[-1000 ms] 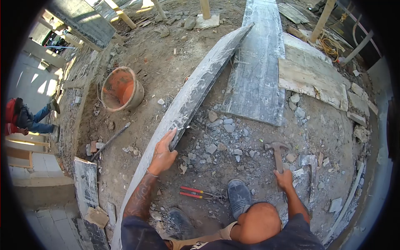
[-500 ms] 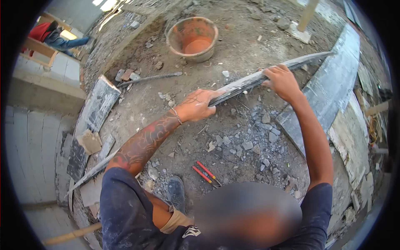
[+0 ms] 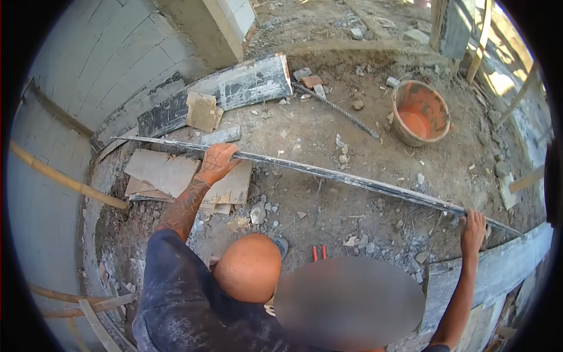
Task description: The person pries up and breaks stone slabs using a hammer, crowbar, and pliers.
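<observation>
Swung round since half a sec ago: plank [image 3: 352, 179] now runs from 9 to 4 o'clock, w/ hands spread wide instead of close together. Left hand [image 3: 218, 161] is clenched over its top edge at 10 o'clock, above the stacked boards [image 3: 161, 173]. Right hand [image 3: 474, 226] grasps it near the 4 o'clock end. Bucket [image 3: 419, 114] sits at 2, well apart. I'd say the plank's lifted clear of the dirt, not yet set down.

Orange bucket [image 3: 420, 112], steel rod [image 3: 339, 109], red pliers [image 3: 318, 252] on dirt.
</observation>
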Action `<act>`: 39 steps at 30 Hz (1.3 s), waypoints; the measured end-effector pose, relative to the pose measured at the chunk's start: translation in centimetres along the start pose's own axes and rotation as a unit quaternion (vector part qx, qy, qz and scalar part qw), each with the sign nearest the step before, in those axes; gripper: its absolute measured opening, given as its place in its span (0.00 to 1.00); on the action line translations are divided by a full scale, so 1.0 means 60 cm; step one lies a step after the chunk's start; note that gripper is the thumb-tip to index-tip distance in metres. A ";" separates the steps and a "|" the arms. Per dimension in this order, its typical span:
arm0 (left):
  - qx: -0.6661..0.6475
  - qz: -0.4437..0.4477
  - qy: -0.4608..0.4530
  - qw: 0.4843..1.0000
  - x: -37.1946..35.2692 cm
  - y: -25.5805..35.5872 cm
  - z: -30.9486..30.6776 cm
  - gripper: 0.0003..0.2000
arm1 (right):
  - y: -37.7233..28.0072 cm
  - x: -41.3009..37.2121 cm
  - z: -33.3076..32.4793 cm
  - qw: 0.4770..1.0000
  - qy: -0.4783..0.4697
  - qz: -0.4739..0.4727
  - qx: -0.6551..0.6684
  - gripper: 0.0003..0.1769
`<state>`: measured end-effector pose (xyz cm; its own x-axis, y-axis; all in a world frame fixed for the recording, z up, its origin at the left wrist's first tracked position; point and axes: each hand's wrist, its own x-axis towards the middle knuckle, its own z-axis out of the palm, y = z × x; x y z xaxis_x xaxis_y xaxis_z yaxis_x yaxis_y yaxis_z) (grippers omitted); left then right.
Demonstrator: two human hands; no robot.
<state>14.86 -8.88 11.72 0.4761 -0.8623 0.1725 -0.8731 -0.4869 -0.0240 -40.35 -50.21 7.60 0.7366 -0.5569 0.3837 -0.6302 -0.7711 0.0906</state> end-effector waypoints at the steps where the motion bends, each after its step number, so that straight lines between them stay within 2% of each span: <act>1: -0.017 0.019 0.008 1.000 0.009 0.000 -0.003 0.20 | -0.001 0.011 -0.010 1.000 -0.003 0.009 -0.010 0.14; 2: -0.025 0.035 0.018 0.999 0.020 -0.006 -0.021 0.18 | 0.001 0.023 -0.026 0.999 -0.018 0.011 -0.031 0.14; 3: -0.016 0.019 0.046 0.999 0.025 -0.010 -0.048 0.18 | 0.012 0.026 -0.033 0.999 0.031 0.003 -0.034 0.14; 5: 0.013 0.051 -0.002 0.999 0.030 -0.009 -0.101 0.20 | 0.035 0.029 -0.075 0.996 0.083 0.001 -0.032 0.13; 6: 0.013 0.064 0.017 0.998 0.024 -0.007 -0.128 0.20 | 0.024 0.029 -0.131 0.997 0.064 0.049 0.011 0.15; 9: 0.030 0.131 0.102 0.986 -0.009 0.001 -0.194 0.21 | 0.092 -0.004 -0.231 0.995 0.083 0.046 0.015 0.17; 10: 0.023 0.124 0.094 0.988 -0.028 0.021 -0.214 0.21 | 0.126 -0.023 -0.259 0.994 0.098 0.049 0.011 0.18; 12: 0.002 0.124 0.035 0.992 -0.044 0.053 -0.264 0.21 | 0.160 -0.067 -0.318 0.995 0.055 0.084 -0.019 0.19; 13: 0.001 0.113 0.035 0.993 -0.055 0.065 -0.273 0.21 | 0.202 -0.092 -0.329 0.997 0.041 0.053 -0.023 0.19; 15: -0.015 0.161 0.041 0.986 -0.073 0.090 -0.284 0.20 | 0.248 -0.148 -0.334 0.997 0.033 0.059 -0.033 0.19; 16: -0.012 0.154 0.044 0.987 -0.079 0.099 -0.284 0.20 | 0.285 -0.170 -0.332 0.995 -0.029 0.092 -0.031 0.20; 17: -0.028 0.177 0.042 0.983 -0.082 0.112 -0.281 0.20 | 0.104 -0.132 -0.416 0.999 -0.025 0.038 0.029 0.21; 19: -0.046 0.208 0.035 0.976 -0.085 0.131 -0.280 0.20 | 0.110 -0.169 -0.398 1.000 -0.007 -0.027 0.012 0.21; 20: -0.047 0.193 0.009 0.980 -0.087 0.143 -0.281 0.21 | 0.155 -0.193 -0.367 1.000 -0.015 -0.024 0.010 0.21; 21: -0.050 0.186 -0.023 0.981 -0.084 0.157 -0.275 0.21 | 0.219 -0.227 -0.324 0.993 -0.085 0.059 0.065 0.20; 22: -0.098 0.207 -0.017 0.973 -0.079 0.157 -0.253 0.22 | 0.260 -0.281 -0.302 0.969 -0.158 0.150 0.113 0.20; 23: -0.095 0.204 -0.016 0.974 -0.076 0.161 -0.233 0.22 | 0.221 -0.294 -0.301 0.977 -0.125 0.143 0.095 0.17; 24: -0.092 0.207 -0.017 0.974 -0.072 0.167 -0.215 0.22 | 0.178 -0.281 -0.312 0.961 -0.183 0.183 0.098 0.17; 25: -0.097 0.213 -0.014 0.972 -0.071 0.167 -0.188 0.22 | 0.177 -0.283 -0.298 0.958 -0.205 0.174 0.095 0.17; 26: -0.096 0.219 -0.003 0.971 -0.060 0.163 -0.170 0.22 | 0.181 -0.276 -0.280 0.964 -0.185 0.169 0.088 0.17; 28: -0.152 0.140 -0.136 0.969 -0.032 0.173 -0.155 0.22 | 0.180 -0.243 -0.260 0.958 -0.197 0.174 0.117 0.18; 29: -0.157 0.168 -0.149 0.962 -0.013 0.173 -0.141 0.22 | 0.182 -0.224 -0.245 0.952 -0.211 0.172 0.143 0.18; 30: -0.151 0.118 -0.172 0.966 0.004 0.170 -0.124 0.24 | 0.177 -0.197 -0.234 0.946 -0.224 0.176 0.153 0.19; 31: -0.138 0.069 -0.193 0.969 0.014 0.170 -0.103 0.26 | 0.191 -0.211 -0.189 0.962 -0.178 0.154 0.141 0.19; 32: -0.143 0.091 -0.207 0.964 0.026 0.178 -0.084 0.26 | 0.154 -0.185 -0.188 0.960 -0.195 0.157 0.125 0.19; 34: -0.161 0.087 -0.207 0.961 0.063 0.190 -0.049 0.26 | 0.090 -0.166 -0.176 0.983 -0.093 0.161 0.016 0.18; 35: -0.164 0.108 -0.220 0.956 0.081 0.186 -0.015 0.26 | 0.058 -0.168 -0.172 0.981 -0.024 0.184 0.052 0.16; 36: -0.156 0.109 -0.192 0.963 0.096 0.180 0.030 0.26 | 0.025 -0.180 -0.167 0.973 0.043 0.209 0.085 0.15; 37: -0.149 0.116 -0.167 0.968 0.113 0.177 0.067 0.26 | -0.009 -0.209 -0.164 0.965 0.069 0.226 0.111 0.14; 39: -0.155 0.132 -0.250 0.947 0.146 0.190 0.117 0.27 | -0.104 -0.290 -0.177 0.957 0.050 0.261 0.115 0.13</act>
<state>9.81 -22.94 6.05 0.1593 -0.9440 -0.2891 -0.9207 -0.2477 0.3017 -51.81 -32.42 10.12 0.3025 -0.8612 0.4085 -0.8270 -0.4502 -0.3368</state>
